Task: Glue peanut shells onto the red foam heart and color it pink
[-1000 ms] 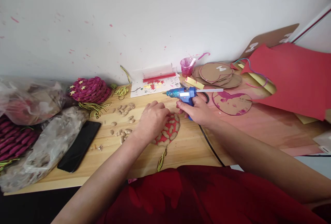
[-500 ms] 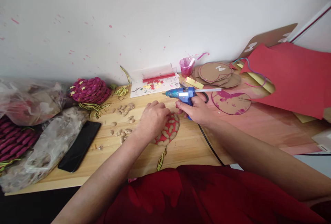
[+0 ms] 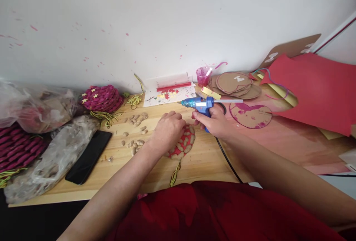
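Note:
A round red disc (image 3: 183, 143) with peanut shells glued round its rim lies on the wooden table (image 3: 200, 161), a yellow-green cord (image 3: 174, 174) trailing from it toward me. My left hand (image 3: 168, 129) rests curled on the disc's left part, fingers pressed down on it. My right hand (image 3: 214, 122) grips a blue hot glue gun (image 3: 198, 104), nozzle pointing left, just above and behind the disc. Its black cable (image 3: 226, 159) runs down toward me.
Loose peanut shells (image 3: 135, 129) lie left of the disc. A black phone (image 3: 89, 156) and plastic bags (image 3: 50, 163) sit at the left. Magenta shell pieces (image 3: 101, 98), a sticker sheet (image 3: 169, 92), a pink cup (image 3: 203, 75), cardboard circles (image 3: 236, 83) and red paper (image 3: 317, 88) line the back and right.
The view has shifted slightly. Both hands stay on the disc and glue gun in nearly the same place.

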`<move>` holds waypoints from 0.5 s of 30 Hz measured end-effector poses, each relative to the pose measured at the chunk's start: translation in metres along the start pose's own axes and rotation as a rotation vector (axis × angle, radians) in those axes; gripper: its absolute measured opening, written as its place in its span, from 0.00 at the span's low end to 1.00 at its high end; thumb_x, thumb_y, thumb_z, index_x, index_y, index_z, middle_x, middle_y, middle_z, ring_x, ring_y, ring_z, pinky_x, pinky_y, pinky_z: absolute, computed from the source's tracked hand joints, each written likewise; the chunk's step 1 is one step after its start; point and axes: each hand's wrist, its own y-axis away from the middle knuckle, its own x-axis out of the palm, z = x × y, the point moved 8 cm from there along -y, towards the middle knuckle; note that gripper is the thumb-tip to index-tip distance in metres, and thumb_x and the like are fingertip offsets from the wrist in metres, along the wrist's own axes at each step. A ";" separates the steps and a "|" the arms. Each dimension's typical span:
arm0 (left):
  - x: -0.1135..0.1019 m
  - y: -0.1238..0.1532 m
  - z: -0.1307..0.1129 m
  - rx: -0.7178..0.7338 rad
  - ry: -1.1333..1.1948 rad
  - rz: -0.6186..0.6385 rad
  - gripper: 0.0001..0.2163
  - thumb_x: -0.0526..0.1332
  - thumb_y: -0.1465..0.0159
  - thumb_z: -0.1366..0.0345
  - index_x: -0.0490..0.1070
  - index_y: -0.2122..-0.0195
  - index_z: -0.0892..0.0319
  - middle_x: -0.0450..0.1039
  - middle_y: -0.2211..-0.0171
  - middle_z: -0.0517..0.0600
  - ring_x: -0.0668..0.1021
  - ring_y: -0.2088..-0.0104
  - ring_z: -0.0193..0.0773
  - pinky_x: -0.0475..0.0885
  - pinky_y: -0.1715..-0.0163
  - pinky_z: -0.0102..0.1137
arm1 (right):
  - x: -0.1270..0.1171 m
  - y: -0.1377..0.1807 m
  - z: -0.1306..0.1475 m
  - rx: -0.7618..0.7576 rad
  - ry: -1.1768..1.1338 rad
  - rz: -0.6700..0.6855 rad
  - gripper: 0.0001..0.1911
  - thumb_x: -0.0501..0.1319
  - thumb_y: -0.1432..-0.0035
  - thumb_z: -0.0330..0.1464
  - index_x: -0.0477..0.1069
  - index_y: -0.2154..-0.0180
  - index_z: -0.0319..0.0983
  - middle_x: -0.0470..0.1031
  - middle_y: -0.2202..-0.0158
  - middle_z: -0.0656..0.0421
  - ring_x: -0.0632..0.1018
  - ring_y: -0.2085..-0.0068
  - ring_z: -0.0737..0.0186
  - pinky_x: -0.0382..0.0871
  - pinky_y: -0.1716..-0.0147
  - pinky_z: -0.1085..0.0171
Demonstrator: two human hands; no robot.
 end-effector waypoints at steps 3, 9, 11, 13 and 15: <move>-0.013 0.009 0.019 -0.101 0.269 -0.119 0.07 0.64 0.38 0.74 0.83 0.66 0.61 0.79 0.66 0.55 0.77 0.60 0.44 0.71 0.57 0.38 | -0.001 0.003 0.006 -0.001 -0.074 0.004 0.16 0.67 0.44 0.44 0.71 0.65 0.38 0.77 0.69 0.56 0.78 0.72 0.63 0.69 0.78 0.67; 0.001 0.046 0.077 -0.533 1.395 -0.258 0.12 0.76 0.49 0.57 0.83 0.68 0.59 0.78 0.73 0.49 0.73 0.75 0.32 0.68 0.73 0.28 | 0.004 0.019 0.023 -0.062 -0.178 0.108 0.21 0.65 0.40 0.50 0.73 0.64 0.37 0.78 0.71 0.56 0.76 0.74 0.65 0.68 0.77 0.67; 0.010 0.055 0.084 -0.594 1.679 -0.316 0.16 0.80 0.56 0.58 0.82 0.71 0.61 0.77 0.74 0.48 0.73 0.76 0.29 0.69 0.72 0.26 | 0.009 0.024 0.026 -0.100 -0.208 0.168 0.19 0.65 0.38 0.49 0.73 0.63 0.38 0.78 0.71 0.56 0.77 0.72 0.64 0.69 0.76 0.66; 0.018 0.061 0.085 -0.622 1.849 -0.330 0.17 0.82 0.59 0.61 0.81 0.72 0.62 0.75 0.76 0.47 0.72 0.77 0.27 0.69 0.73 0.25 | 0.015 0.029 0.028 -0.129 -0.206 0.217 0.18 0.63 0.36 0.48 0.73 0.64 0.39 0.77 0.72 0.56 0.78 0.71 0.62 0.69 0.77 0.66; 0.023 0.064 0.082 -0.621 1.939 -0.315 0.17 0.82 0.58 0.62 0.81 0.72 0.63 0.74 0.77 0.46 0.72 0.77 0.27 0.68 0.74 0.23 | 0.019 0.034 0.030 -0.171 -0.193 0.254 0.18 0.62 0.34 0.48 0.73 0.64 0.39 0.76 0.72 0.57 0.78 0.71 0.62 0.67 0.78 0.66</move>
